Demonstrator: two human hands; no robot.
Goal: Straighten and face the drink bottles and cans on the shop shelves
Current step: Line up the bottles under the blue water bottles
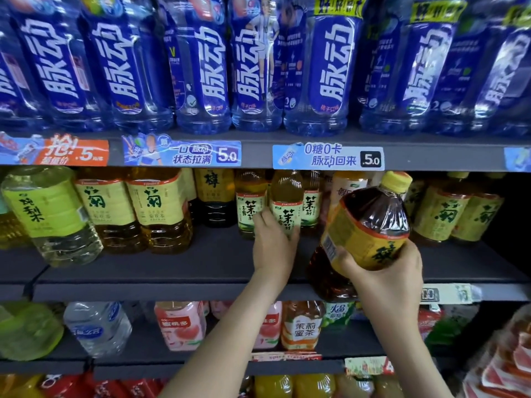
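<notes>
My left hand (273, 242) reaches onto the middle shelf (172, 291) and grips a small jasmine tea bottle (287, 202) with a pale green label, standing upright among similar bottles. My right hand (385, 271) holds a large dark tea bottle (370, 225) with a yellow cap and yellow label; it is tilted and lifted off the shelf in front of the shelf's edge. More yellow-labelled tea bottles (448, 214) stand at the right of that shelf.
A row of large blue-labelled drink bottles (207, 67) fills the top shelf. Chrysanthemum tea bottles (161, 208) and a leaning pear drink bottle (48, 216) stand at middle left. The lower shelf holds a water bottle (97, 328), pink drinks (181, 326) and a jasmine honey tea (301, 326).
</notes>
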